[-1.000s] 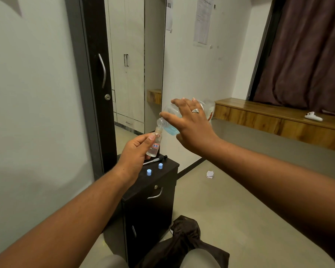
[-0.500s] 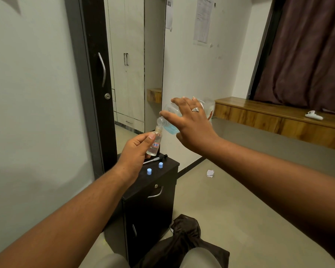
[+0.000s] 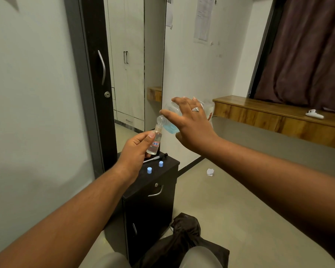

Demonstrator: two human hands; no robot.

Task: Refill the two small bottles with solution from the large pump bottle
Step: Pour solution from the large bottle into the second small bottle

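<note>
Pouring continues almost unchanged over the last second: we keep the large pump bottle (image 3: 171, 120) tipped on its side with its open neck touching the mouth of the small bottle (image 3: 154, 141), and neither hand has shifted more than a hair. Our right hand (image 3: 191, 124) wraps the large bottle from above, fingers curled over its body, thumb underneath. Our left hand (image 3: 136, 149) pinches the small bottle upright between thumb and fingers, just below that neck.

The blue solution pools in the lower side of the large bottle, close to the neck; whether a stream is passing we cannot tell. The small bottle shows clear liquid only near its bottom, so we judge this fill barely begun, and the steadiness suggests a slow trickle we are careful not to rush.

Directly below the small bottle stands the black cabinet (image 3: 153, 192). On its top, nearest the small bottle, lies the removed pump head (image 3: 156, 158), and just in front of that sit two blue caps (image 3: 149, 170). We see no second small bottle; it may be hidden behind our left hand. Beyond the cabinet to the right, a crumpled paper (image 3: 210, 172) lies on the floor.
</note>
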